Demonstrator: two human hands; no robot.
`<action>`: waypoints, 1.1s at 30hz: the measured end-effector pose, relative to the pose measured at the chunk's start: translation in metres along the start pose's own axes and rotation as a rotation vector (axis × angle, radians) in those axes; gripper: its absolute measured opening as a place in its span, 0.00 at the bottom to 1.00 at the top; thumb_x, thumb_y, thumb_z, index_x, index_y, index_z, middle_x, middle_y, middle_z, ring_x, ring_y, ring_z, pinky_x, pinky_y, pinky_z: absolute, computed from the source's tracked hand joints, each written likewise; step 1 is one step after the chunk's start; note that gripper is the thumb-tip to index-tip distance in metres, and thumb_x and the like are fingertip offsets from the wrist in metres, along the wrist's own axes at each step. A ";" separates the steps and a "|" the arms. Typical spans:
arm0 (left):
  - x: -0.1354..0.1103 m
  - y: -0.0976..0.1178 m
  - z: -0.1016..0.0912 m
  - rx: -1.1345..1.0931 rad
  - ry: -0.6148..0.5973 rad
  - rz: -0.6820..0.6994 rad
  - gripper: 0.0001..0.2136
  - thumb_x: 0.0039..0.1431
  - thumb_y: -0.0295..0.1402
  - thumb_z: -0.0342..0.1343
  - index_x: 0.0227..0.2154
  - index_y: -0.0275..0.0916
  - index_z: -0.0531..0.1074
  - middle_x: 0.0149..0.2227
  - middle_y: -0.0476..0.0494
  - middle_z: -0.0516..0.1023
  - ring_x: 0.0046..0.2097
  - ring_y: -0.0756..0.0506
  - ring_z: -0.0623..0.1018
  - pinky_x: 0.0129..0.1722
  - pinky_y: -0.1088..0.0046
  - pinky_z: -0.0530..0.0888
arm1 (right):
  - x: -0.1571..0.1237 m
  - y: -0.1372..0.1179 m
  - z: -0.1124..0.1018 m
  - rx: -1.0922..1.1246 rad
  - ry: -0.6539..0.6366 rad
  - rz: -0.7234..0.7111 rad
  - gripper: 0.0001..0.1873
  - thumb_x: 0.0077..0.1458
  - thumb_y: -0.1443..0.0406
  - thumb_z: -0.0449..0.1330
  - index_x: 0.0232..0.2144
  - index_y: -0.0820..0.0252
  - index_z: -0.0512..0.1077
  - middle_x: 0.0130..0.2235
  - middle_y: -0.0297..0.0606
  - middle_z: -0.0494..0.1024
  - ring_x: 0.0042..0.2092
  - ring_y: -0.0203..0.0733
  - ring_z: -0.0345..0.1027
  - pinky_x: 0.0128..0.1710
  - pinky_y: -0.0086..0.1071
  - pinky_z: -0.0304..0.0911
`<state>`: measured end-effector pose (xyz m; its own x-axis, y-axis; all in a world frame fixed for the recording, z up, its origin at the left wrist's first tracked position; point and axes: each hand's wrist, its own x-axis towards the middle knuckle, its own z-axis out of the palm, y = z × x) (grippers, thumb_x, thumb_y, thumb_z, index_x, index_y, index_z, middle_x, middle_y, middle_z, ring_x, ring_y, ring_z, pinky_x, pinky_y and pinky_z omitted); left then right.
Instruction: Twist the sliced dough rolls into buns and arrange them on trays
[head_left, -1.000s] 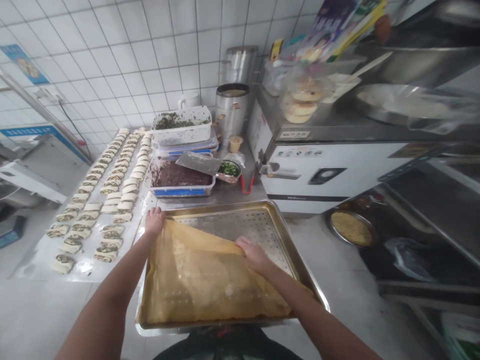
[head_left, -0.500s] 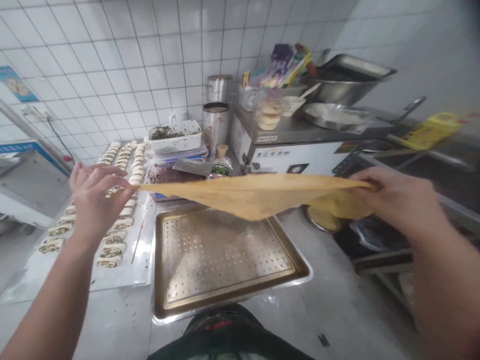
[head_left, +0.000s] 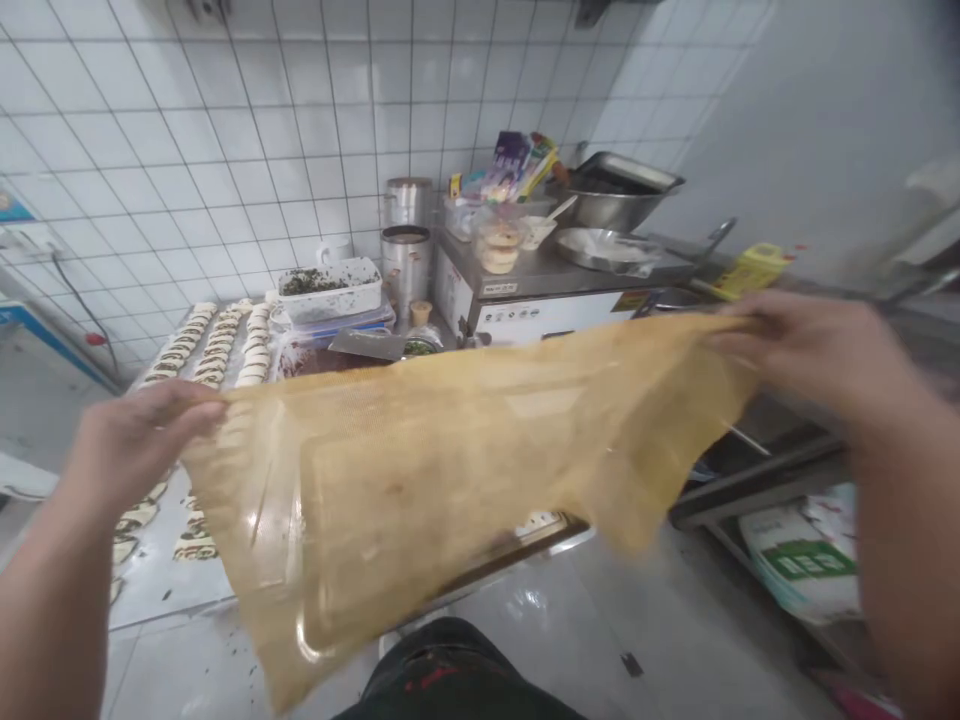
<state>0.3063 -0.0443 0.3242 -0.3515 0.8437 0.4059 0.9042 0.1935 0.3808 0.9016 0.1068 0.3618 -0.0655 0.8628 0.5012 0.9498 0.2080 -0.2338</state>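
Note:
A thin, see-through tan mesh cloth (head_left: 420,470) hangs stretched between my two hands. My left hand (head_left: 142,430) pinches its upper left corner between thumb and fingers. At the upper right corner, my right hand (head_left: 810,350) is closed on the cloth, blurred by motion. Behind and below the cloth lies a perforated metal baking tray (head_left: 555,535), seen mostly through the weave. Rows of sliced filled dough rolls (head_left: 214,350) lie on a sheet to the left, partly covered by my hand and the cloth.
A white tub of dark chopped filling (head_left: 330,290) and a broad blade (head_left: 367,345) stand beyond the cloth. Metal canisters (head_left: 406,265) are by the tiled wall. An appliance (head_left: 517,310) carries bowls and packets. A shelf with a white-and-green sack (head_left: 810,560) stands at right.
The cloth has gone from a narrow, folded strip to spread open and hanging down over the tray. My left hand has moved left and lower; the camera view has shifted.

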 end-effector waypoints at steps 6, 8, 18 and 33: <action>0.012 -0.036 0.151 -0.070 -0.564 -0.025 0.13 0.53 0.42 0.48 0.32 0.41 0.72 0.27 0.51 0.76 0.29 0.50 0.74 0.29 0.78 0.67 | 0.015 0.004 0.178 -0.125 -0.493 -0.106 0.10 0.47 0.71 0.59 0.36 0.62 0.70 0.34 0.39 0.76 0.34 0.37 0.66 0.33 0.27 0.53; 0.006 -0.050 0.208 0.138 -0.607 -0.086 0.11 0.53 0.39 0.47 0.32 0.43 0.73 0.29 0.48 0.77 0.31 0.47 0.75 0.29 0.76 0.65 | 0.007 0.003 0.247 -0.129 -0.554 -0.130 0.11 0.47 0.71 0.57 0.36 0.60 0.71 0.34 0.40 0.76 0.36 0.39 0.66 0.36 0.29 0.53; -0.028 -0.067 0.314 0.466 -0.462 -0.245 0.14 0.57 0.32 0.41 0.35 0.38 0.72 0.33 0.39 0.76 0.41 0.40 0.72 0.43 0.62 0.59 | -0.027 0.006 0.412 -0.123 -0.523 -0.091 0.15 0.49 0.73 0.49 0.38 0.61 0.69 0.40 0.45 0.74 0.42 0.44 0.65 0.48 0.40 0.46; -0.092 -0.027 0.364 0.131 -0.381 -0.016 0.25 0.56 0.39 0.46 0.56 0.37 0.56 0.60 0.35 0.53 0.62 0.37 0.49 0.59 0.55 0.47 | -0.090 -0.023 0.412 0.179 -0.472 -0.345 0.21 0.53 0.58 0.46 0.49 0.53 0.64 0.56 0.45 0.62 0.58 0.55 0.50 0.57 0.52 0.43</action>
<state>0.4028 0.0554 -0.0255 -0.2728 0.9606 0.0541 0.9313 0.2495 0.2655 0.7597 0.2137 -0.0209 -0.5275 0.8346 0.1589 0.7863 0.5504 -0.2807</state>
